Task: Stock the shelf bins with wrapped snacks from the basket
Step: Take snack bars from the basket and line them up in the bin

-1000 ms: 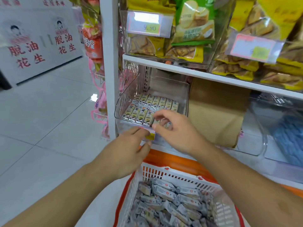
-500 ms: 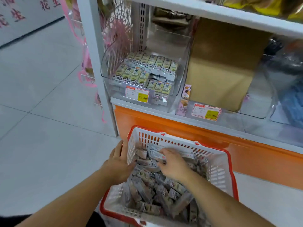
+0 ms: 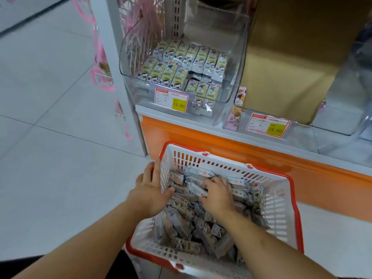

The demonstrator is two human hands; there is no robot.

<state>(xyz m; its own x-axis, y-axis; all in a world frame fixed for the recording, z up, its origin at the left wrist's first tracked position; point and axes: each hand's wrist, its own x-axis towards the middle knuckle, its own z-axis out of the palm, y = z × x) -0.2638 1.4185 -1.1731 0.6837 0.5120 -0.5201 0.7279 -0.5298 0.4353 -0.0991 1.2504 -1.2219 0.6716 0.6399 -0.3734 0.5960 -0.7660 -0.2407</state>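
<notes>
Snacks point(image 3: 181, 220) in silvery wrappers fill the white basket point(image 3: 277, 200) with its red rim, which sits on the floor in the lower middle of the frame, right in front of the shelf. We see our left hand point(image 3: 150, 191) at the basket's left wall, fingers straight along the outside and thumb hooked over the rim to the inside. Our right hand point(image 3: 218, 195) is down among the snacks near the basket's middle, fingers curled over the pile; we cannot tell whether it has hold of a packet.

Above, in the upper middle of the frame, a clear bin point(image 3: 237, 63) on the shelf holds rows of the same kind of snacks point(image 3: 191, 63), laid side by side, with a price tag point(image 3: 171, 100) on its front. To its right a second clear bin point(image 3: 302, 135) carries another price tag point(image 3: 268, 125), and behind it stands a brown cardboard box point(image 3: 291, 57). An orange panel point(image 3: 241, 150) runs along the base of the shelf. Pale grey floor tiles point(image 3: 60, 137) take up the left of the frame, and pink items point(image 3: 100, 73) hang beside the white shelf post point(image 3: 118, 77) at the upper left.
</notes>
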